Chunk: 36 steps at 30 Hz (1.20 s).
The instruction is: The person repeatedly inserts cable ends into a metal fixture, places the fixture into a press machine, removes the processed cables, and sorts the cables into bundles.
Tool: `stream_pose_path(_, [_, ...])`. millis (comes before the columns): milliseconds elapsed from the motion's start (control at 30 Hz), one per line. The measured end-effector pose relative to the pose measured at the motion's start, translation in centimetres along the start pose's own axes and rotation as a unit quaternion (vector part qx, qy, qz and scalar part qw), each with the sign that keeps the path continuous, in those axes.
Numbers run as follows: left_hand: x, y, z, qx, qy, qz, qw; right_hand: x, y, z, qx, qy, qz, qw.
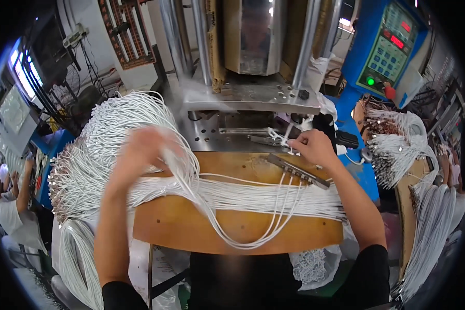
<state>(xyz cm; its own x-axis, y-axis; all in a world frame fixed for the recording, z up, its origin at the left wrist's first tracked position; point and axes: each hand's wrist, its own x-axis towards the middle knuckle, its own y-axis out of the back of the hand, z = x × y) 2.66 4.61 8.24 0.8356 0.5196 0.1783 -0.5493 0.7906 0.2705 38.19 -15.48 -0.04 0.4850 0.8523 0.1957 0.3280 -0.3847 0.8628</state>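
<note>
My right hand (315, 146) is closed in a pinch on a small branched white plastic piece (285, 138), beside the front of the metal press plates. Just below it, a slotted metal bar (299, 171) lies at an angle on the brown wooden board (186, 217). Several white cables run out of the bar and loop toward me and to the left. My left hand (147, 154) is smeared by motion over a big heap of white cables (132, 116). A blurred strand of cables (183, 178) passes next to its fingers; whether they grip it is unclear.
The press (253, 93) stands behind the board, its steel columns rising. A blue control box (390, 46) is at upper right. More cable bundles (398, 147) lie on the right, and a bag of white plastic scraps (315, 266) sits below. Another person (18, 212) is at far left.
</note>
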Motion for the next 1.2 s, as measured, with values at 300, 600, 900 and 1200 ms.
stream_pose_path(300, [0.8,-11.3,-3.2,0.281,-0.184,0.029,0.941,-2.6,0.1,1.2,0.166,0.076,0.038,0.983])
stream_pose_path(600, [6.0,-15.1,-5.2,0.152,-0.069,-0.012,0.986,-10.5,6.3,3.0,0.034,0.061,-0.146,0.987])
stream_pose_path(900, [3.3,-22.0,-5.1,0.152,-0.179,-0.095,0.967,-2.3,3.1,2.1,0.058,0.057,-0.065,0.995])
stream_pose_path(1200, [13.3,-15.4,-8.5,0.305,-0.255,-0.078,0.914,13.4,-6.5,8.6,0.138,0.186,0.052,0.971])
